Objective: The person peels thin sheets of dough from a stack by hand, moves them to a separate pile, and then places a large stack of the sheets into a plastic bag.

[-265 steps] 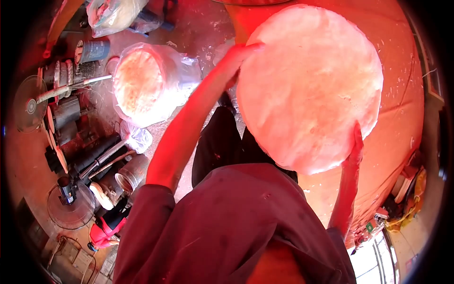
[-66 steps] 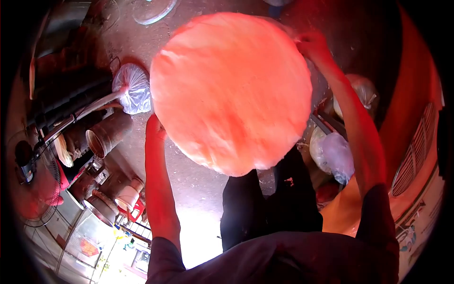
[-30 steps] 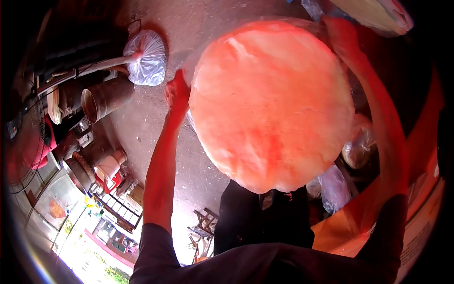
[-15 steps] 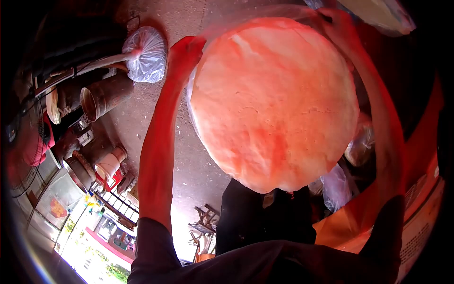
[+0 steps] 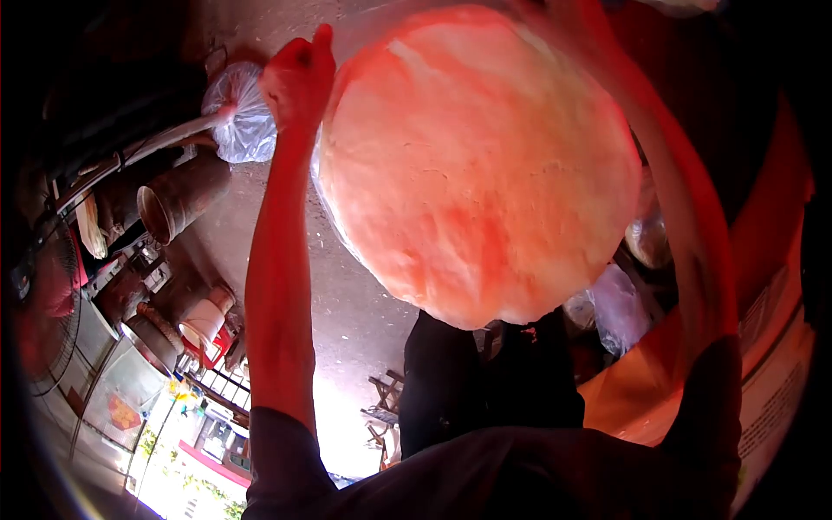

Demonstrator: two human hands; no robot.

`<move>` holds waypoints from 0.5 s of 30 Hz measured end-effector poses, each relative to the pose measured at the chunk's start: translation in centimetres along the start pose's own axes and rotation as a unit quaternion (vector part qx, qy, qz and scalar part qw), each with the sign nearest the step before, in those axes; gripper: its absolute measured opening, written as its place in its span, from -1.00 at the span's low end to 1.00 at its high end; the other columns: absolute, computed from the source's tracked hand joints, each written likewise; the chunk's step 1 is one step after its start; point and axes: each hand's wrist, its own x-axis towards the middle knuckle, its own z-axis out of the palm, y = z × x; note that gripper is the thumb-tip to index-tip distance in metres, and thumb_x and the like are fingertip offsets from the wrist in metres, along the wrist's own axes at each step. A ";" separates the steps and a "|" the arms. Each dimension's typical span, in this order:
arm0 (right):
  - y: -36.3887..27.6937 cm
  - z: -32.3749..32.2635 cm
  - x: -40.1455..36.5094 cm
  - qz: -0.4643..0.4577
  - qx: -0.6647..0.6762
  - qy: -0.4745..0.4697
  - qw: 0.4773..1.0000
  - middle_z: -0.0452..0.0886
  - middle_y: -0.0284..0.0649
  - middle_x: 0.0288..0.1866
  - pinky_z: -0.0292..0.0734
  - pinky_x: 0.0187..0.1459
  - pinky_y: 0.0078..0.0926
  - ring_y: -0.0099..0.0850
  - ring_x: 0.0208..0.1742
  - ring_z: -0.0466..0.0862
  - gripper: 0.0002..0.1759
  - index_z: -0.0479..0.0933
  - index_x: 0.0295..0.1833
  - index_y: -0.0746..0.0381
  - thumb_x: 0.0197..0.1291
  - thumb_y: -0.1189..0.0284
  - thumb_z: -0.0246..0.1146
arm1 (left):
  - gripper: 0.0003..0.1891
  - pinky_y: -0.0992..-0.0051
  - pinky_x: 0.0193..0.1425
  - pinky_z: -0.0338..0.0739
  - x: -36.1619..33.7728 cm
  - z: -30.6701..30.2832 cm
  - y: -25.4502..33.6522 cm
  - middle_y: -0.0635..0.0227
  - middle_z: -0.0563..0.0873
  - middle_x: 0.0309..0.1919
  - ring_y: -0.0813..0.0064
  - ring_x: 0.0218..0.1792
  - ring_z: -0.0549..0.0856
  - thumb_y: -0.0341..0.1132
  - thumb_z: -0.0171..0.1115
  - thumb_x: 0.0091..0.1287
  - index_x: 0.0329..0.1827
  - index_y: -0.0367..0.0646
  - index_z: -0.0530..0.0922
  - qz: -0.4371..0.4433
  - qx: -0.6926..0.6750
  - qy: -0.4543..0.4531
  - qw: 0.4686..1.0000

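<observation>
- Above the dark trousers (image 5: 446,381) and over the floor (image 5: 347,303), a broad, pale round slab (image 5: 485,173) fills the middle of the view, its face lit red and lightly cracked, its lower rim uneven.
- Left hand (image 5: 299,74): just beside the slab's upper left edge, fingers curled together; whether they pinch the translucent film (image 5: 368,30) near them is unclear.
- Right hand (image 5: 576,10): near the slab's upper right, blurred and cut by the top of the view; I cannot tell whether its fingers are apart or together.
- Left side: a clear plastic bag (image 5: 243,117) at the end of a pole (image 5: 165,139), with a tipped metal bucket (image 5: 182,198) below it and a white tub (image 5: 204,321) lower down.
- Right side: a whitish plastic bundle (image 5: 620,312) beside an orange surface (image 5: 641,381).
</observation>
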 end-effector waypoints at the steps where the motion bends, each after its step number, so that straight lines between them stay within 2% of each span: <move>1: -0.1 -0.3 0.0 -0.008 0.004 0.057 0.998 0.47 0.14 -0.54 0.38 -0.44 -0.21 -0.09 -0.53 0.56 -0.74 0.52 -0.47 0.36 0.07 0.38 0.32 | -0.61 0.42 -0.47 0.45 0.6 -0.1 -0.2 0.12 0.59 -0.69 0.24 -0.62 0.61 -0.10 0.33 0.26 -0.61 -0.23 0.57 -0.011 -0.031 0.026 0.999; 2: -0.2 -0.5 -0.3 -0.014 0.008 0.112 0.994 0.49 0.12 -0.55 0.39 -0.43 -0.22 -0.09 -0.53 0.57 -0.75 0.52 -0.47 0.36 0.06 0.38 0.32 | -0.60 0.41 -0.47 0.44 1.1 -0.5 -0.1 0.12 0.58 -0.70 0.24 -0.63 0.60 -0.09 0.35 0.25 -0.61 -0.22 0.57 -0.024 -0.062 0.049 0.997; 3: -0.4 -0.8 -0.9 -0.019 0.013 0.165 0.986 0.50 0.10 -0.55 0.40 -0.43 -0.22 -0.10 -0.52 0.58 -0.76 0.53 -0.48 0.36 0.05 0.39 0.32 | -0.60 0.43 -0.43 0.49 1.0 -1.6 -0.2 0.16 0.62 -0.65 0.25 -0.59 0.63 -0.06 0.36 0.25 -0.55 -0.23 0.59 0.001 0.001 0.032 0.999; 6: -1.7 -3.0 -3.3 -0.061 0.027 0.191 0.979 0.53 0.03 -0.56 0.41 -0.44 -0.23 -0.10 -0.51 0.58 -0.78 0.55 -0.48 0.35 0.01 0.39 0.33 | -0.65 0.46 -0.31 0.55 -1.3 -2.5 0.6 0.19 0.70 -0.47 0.30 -0.44 0.69 -0.06 0.34 0.28 -0.34 -0.24 0.64 0.143 -0.070 -0.014 0.987; 7: -1.6 -3.3 -4.0 -0.098 0.019 0.206 0.973 0.54 0.01 -0.55 0.41 -0.44 -0.23 -0.10 -0.50 0.58 -0.79 0.56 -0.47 0.34 0.01 0.39 0.33 | -0.60 0.46 -0.16 0.57 -2.5 -2.6 0.1 0.24 0.72 -0.27 0.39 -0.23 0.70 -0.03 0.31 0.31 -0.12 -0.25 0.61 0.065 -0.084 -0.063 0.992; 8: -0.8 -3.6 -4.5 -0.086 0.026 0.190 0.978 0.56 -0.03 -0.52 0.42 -0.42 -0.26 -0.15 -0.47 0.58 -0.79 0.58 -0.43 0.33 0.04 0.38 0.33 | -0.60 0.47 -0.13 0.56 -3.5 -2.6 -1.6 0.24 0.72 -0.25 0.42 -0.20 0.69 -0.03 0.29 0.34 -0.10 -0.26 0.60 0.019 -0.123 -0.095 0.988; 10: 1.3 -4.1 -6.7 0.007 0.093 0.104 0.990 0.58 -0.12 -0.46 0.44 -0.37 -0.34 -0.26 -0.42 0.58 -0.78 0.60 -0.35 0.31 0.09 0.34 0.33 | -0.58 0.49 -0.08 0.54 -5.6 -2.7 -5.5 0.25 0.72 -0.20 0.48 -0.13 0.67 -0.03 0.24 0.38 -0.04 -0.28 0.59 -0.077 -0.195 -0.156 0.965; 11: 2.7 -4.0 -7.9 0.074 0.148 0.051 0.985 0.59 -0.17 -0.43 0.45 -0.35 -0.38 -0.31 -0.39 0.58 -0.77 0.61 -0.31 0.30 0.11 0.33 0.33 | -0.62 0.50 -0.08 0.53 -7.2 -3.6 -5.3 0.28 0.71 -0.22 0.51 -0.15 0.65 -0.07 0.19 0.42 -0.05 -0.29 0.59 -0.114 -0.199 -0.182 0.956; 12: 4.4 -3.9 -9.2 0.145 0.223 -0.007 0.964 0.61 -0.21 -0.39 0.45 -0.33 -0.41 -0.36 -0.36 0.58 -0.76 0.62 -0.27 0.29 0.13 0.31 0.33 | -0.65 0.50 -0.07 0.51 -8.7 -4.5 -5.1 0.30 0.71 -0.24 0.54 -0.16 0.63 -0.12 0.15 0.45 -0.06 -0.30 0.60 -0.149 -0.204 -0.207 0.945; 13: 6.0 -3.9 -10.8 0.207 0.298 -0.057 0.930 0.62 -0.26 -0.36 0.46 -0.31 -0.45 -0.41 -0.34 0.58 -0.75 0.63 -0.23 0.28 0.16 0.29 0.33 | -0.67 0.50 -0.08 0.51 -10.2 -4.5 -5.9 0.31 0.70 -0.25 0.54 -0.18 0.62 -0.15 0.13 0.46 -0.07 -0.30 0.60 -0.193 -0.229 -0.195 0.934; 15: 8.7 -3.6 -14.0 0.291 0.385 -0.099 0.870 0.64 -0.35 -0.30 0.48 -0.26 -0.52 -0.52 -0.28 0.59 -0.72 0.66 -0.15 0.26 0.20 0.26 0.33 | -0.71 0.50 -0.09 0.49 -12.6 -4.0 -7.9 0.34 0.69 -0.26 0.55 -0.22 0.60 -0.22 0.10 0.47 -0.08 -0.31 0.61 -0.277 -0.278 -0.172 0.903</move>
